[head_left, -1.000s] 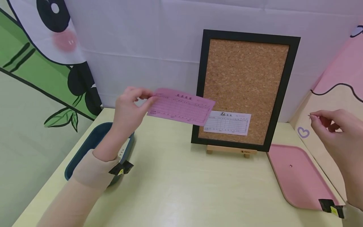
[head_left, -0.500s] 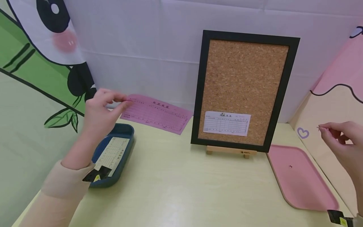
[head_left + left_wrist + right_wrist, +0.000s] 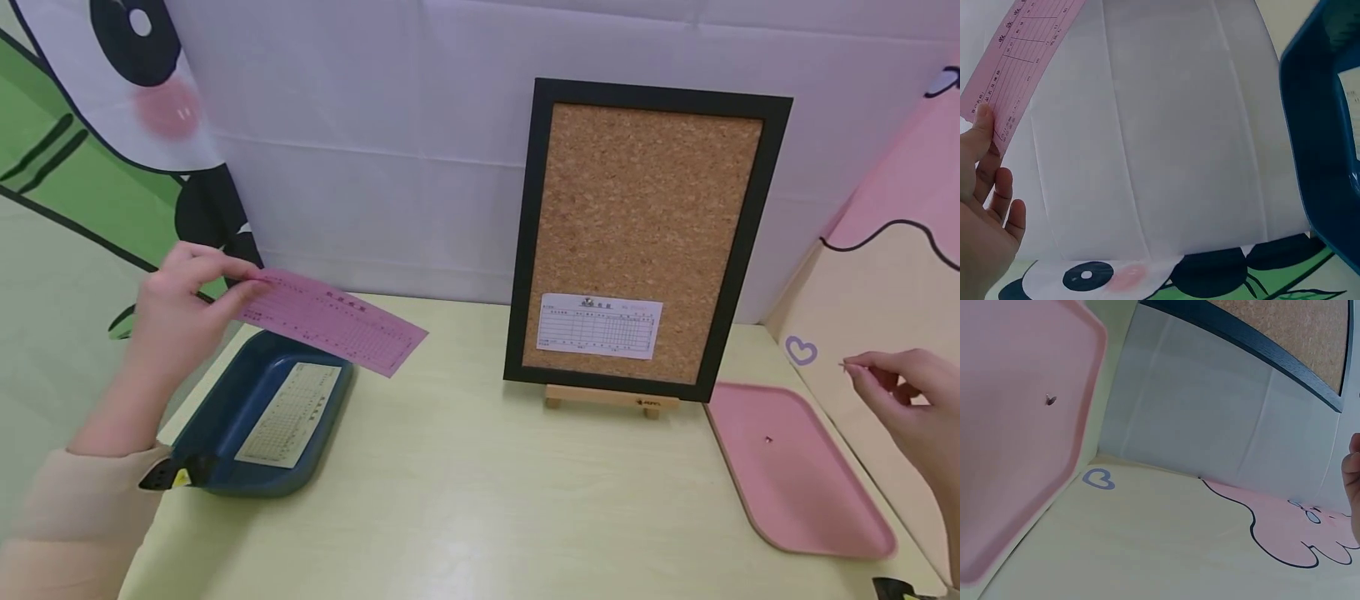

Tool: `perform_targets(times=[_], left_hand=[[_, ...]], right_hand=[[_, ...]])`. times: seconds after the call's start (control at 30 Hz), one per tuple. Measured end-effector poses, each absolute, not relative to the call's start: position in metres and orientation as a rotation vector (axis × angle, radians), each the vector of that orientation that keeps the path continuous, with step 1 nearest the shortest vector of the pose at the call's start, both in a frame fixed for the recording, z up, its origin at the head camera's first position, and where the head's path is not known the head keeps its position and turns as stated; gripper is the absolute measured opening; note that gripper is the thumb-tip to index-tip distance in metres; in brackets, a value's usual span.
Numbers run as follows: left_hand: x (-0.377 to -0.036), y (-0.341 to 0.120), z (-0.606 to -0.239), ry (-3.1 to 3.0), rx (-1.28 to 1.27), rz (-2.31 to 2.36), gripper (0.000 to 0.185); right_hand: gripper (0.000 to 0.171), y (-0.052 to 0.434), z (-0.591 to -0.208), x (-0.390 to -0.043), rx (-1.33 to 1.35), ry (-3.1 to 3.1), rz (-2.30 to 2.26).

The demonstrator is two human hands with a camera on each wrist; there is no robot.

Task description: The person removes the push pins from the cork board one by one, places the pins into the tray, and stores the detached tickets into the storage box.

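Pinching the pink slip [image 3: 330,322] by its left end, your left hand [image 3: 176,312] holds it over the blue tray [image 3: 225,408]; its long axis runs rightward and slightly down, away from your fingers. Your right hand [image 3: 911,408] pinches a pin [image 3: 846,365] above the pink tray [image 3: 795,475].

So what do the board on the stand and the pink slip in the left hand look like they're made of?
The board looks like cork: a speckled, grainy brown face, matte, in what may be a black wood or plastic frame. The pink slip looks like thin matte paper: it is printed with a ruled form and held flat by one end.
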State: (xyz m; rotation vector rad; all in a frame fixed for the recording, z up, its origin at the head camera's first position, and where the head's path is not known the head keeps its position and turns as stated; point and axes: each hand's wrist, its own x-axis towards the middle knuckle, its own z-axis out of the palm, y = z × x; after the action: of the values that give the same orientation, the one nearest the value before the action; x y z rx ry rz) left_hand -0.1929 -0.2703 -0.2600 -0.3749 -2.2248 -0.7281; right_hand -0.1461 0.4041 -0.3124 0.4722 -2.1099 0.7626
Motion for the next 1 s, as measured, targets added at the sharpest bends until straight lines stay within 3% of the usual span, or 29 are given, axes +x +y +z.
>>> perform_targets(times=[0.47, 0.77, 1.0], left_hand=[[-0.208, -0.336, -0.269, -2.294, -0.489, -0.444, 0.025], [-0.218, -0.365, -0.270, -2.554, -0.495, -0.276, 0.017], [-0.228, -0.370, -0.279, -2.688, -0.539, -0.222, 0.014]], right_hand=[[0.015, 0.425, -0.343, -0.147, 0.508, -2.176, 0.668], [0.003, 0.436, -0.362, -0.149, 0.421, -2.253, 0.599], [0.008, 0.443, -0.376, -0.151, 0.360, -2.298, 0.576]])
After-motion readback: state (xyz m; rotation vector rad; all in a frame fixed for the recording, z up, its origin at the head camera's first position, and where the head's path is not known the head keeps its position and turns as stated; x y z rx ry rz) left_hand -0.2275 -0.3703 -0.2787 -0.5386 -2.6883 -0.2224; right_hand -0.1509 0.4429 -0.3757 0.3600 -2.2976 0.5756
